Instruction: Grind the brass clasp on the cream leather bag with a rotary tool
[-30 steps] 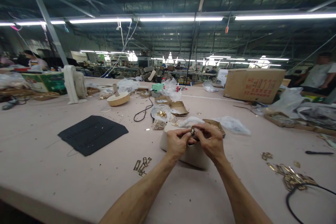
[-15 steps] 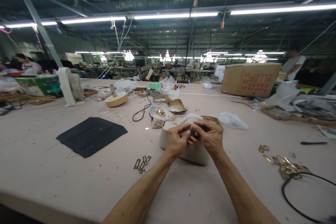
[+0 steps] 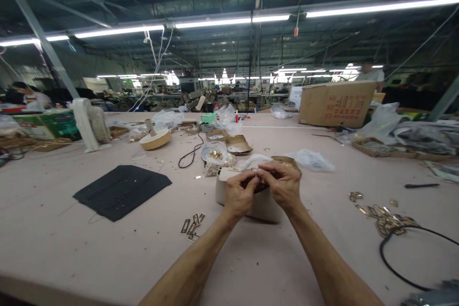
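Note:
In the head view, my left hand and my right hand meet over a beige bag-like piece standing on the table. Thumbs and forefingers of both are pinched together at its upper edge. Whatever lies between the fingertips is too small and covered to name. The beige piece curves round behind the left wrist, and its pale top flap shows beside the left knuckles. Several metal plates with slots lie left of my left forearm. Behind my right hand is a cardboard tray of small gold parts.
A black sheet lies to the left, a white fan beyond it. Gold metal fittings and a looped black cable are at right. Farther back stand a bag of gold parts, a round wooden-sided disc and a large carton.
The camera view has shifted slightly. My hands stay pinched together over the beige piece, with the right fingers moved a little. A grey object has come into the lower right corner.

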